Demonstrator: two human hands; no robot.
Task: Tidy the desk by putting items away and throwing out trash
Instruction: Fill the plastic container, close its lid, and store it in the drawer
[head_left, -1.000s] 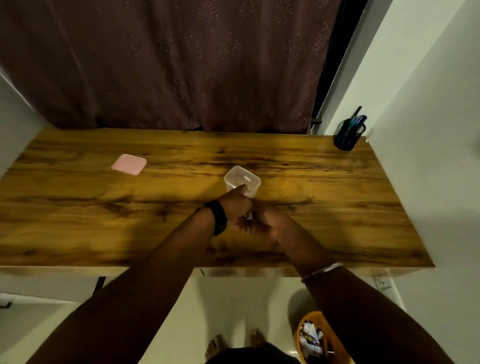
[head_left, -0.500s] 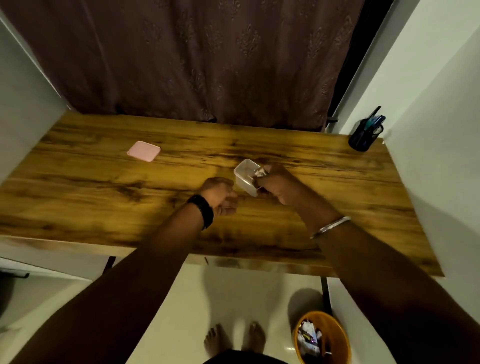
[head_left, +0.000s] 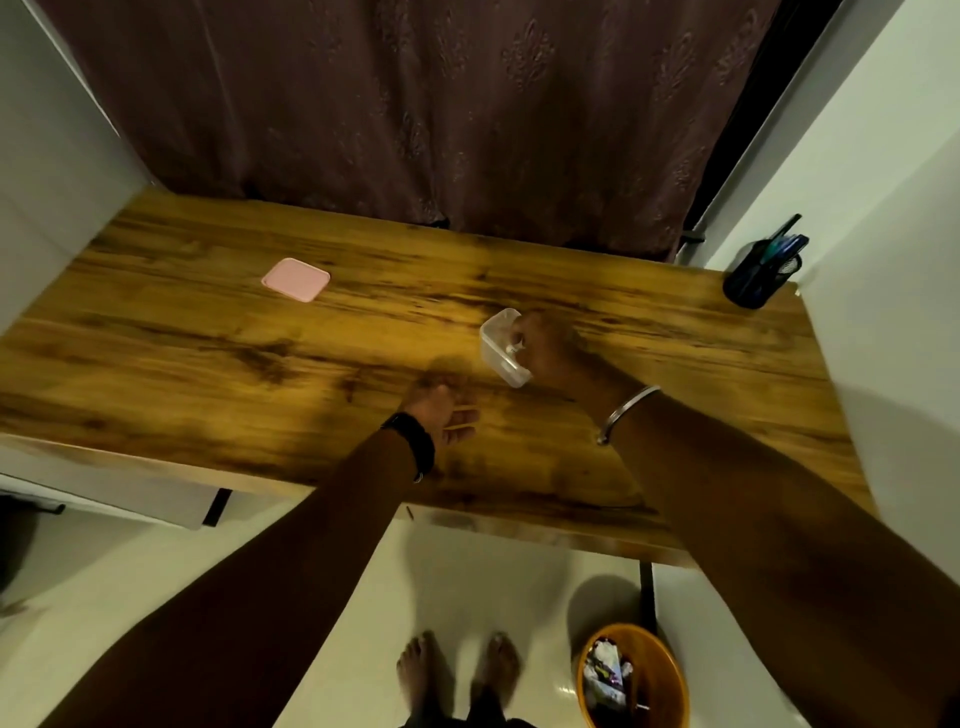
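A clear plastic container (head_left: 497, 347) stands on the wooden desk (head_left: 208, 364), right of centre, and looks slightly tilted. My right hand (head_left: 553, 351) is against its right side, fingers pinched on a small pale item (head_left: 517, 343) at the container's mouth. My left hand (head_left: 441, 413) hovers low over the desk, down and left of the container and apart from it. It is blurred, its fingers are loosely spread, and I see nothing in it. A pink square lid (head_left: 296, 279) lies flat at the desk's back left.
A dark mesh pen holder (head_left: 761, 273) with pens stands in the back right corner against the wall. An orange bin (head_left: 657, 675) with trash sits on the floor under the desk's right end. A curtain hangs behind the desk. My bare feet (head_left: 457, 670) are below.
My hands have parted. The right one went up to the container's mouth with the small item, while the left dropped back and down to the left. The camera view shifted.
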